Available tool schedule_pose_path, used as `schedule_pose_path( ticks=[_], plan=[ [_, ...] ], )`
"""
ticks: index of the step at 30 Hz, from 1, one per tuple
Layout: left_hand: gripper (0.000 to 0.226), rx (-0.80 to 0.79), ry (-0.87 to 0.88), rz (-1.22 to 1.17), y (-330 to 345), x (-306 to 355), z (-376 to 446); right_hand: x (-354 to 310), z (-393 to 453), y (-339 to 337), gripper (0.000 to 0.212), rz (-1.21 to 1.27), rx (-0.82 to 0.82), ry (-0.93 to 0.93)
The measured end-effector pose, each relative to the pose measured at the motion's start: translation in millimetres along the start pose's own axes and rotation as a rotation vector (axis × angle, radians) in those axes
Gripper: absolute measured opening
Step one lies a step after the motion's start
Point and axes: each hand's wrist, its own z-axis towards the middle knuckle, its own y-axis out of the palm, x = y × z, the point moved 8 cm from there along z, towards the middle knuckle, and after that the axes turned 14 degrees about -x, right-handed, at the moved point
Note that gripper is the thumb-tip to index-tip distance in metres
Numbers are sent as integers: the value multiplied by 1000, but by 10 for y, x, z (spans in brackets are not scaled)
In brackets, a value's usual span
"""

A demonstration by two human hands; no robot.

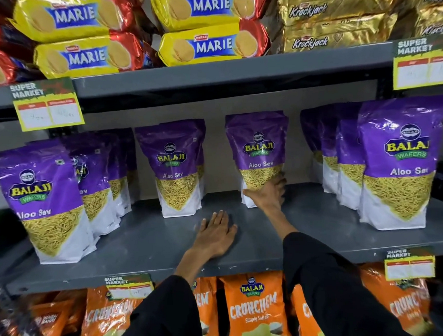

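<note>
black sleeves [161, 317]: nearest the lens, below and short of the grip; both forearms are covered to the wrist.
Crunchem bags [253, 311]: orange, stocked on the tier beneath the grip, partly hidden by the black sleeves.
shelf board [152, 247]: grey metal; the gripped item is borne on it.
left hand [215, 234]: laid flat on the shelf board, fingers straight, nothing held; placed left of and nearer than the grip, apart from every pouch.
right hand [267, 193]: closed round the lower part of one pouch, thumb across the front, fingers wrapped to its right side.
gripped Aloo Sev pouch [258, 146]: purple and white, upright, base on the shelf board, set deep toward the back wall.
neighbouring pouch [176, 167]: same kind, upright, left of the grip, a clear gap kept.
left row [41, 201]: further left of the grip; pouches filed front to back.
right row [398, 165]: right of the grip, filed likewise.
price tags [47, 104]: fixed to the upper shelf edge, above the grip on either side; writing illegible.
Marie packs [205, 44]: stacked on the tier above the grip, and leftward.
Krackjack packs [336, 23]: gold, above and right of the grip.
</note>
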Motion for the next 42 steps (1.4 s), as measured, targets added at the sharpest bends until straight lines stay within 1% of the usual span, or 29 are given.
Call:
schedule_pose_path(
  ticks=[4, 8, 18, 42],
  plan=[
    [68, -35, 0, 34, 58, -19, 68, 15, 9, 36, 147, -37, 58, -4],
    [68, -32, 6, 48, 65, -27, 83, 10, 15, 41, 142, -83, 57, -7],
    [70, -12, 13, 53, 60, -30, 92, -13, -168, -16, 140, -78, 83, -30],
    [70, -31, -35, 44, 31, 2, 30, 103, -1313, -290, 137, -81, 137, -103]
  ],
)
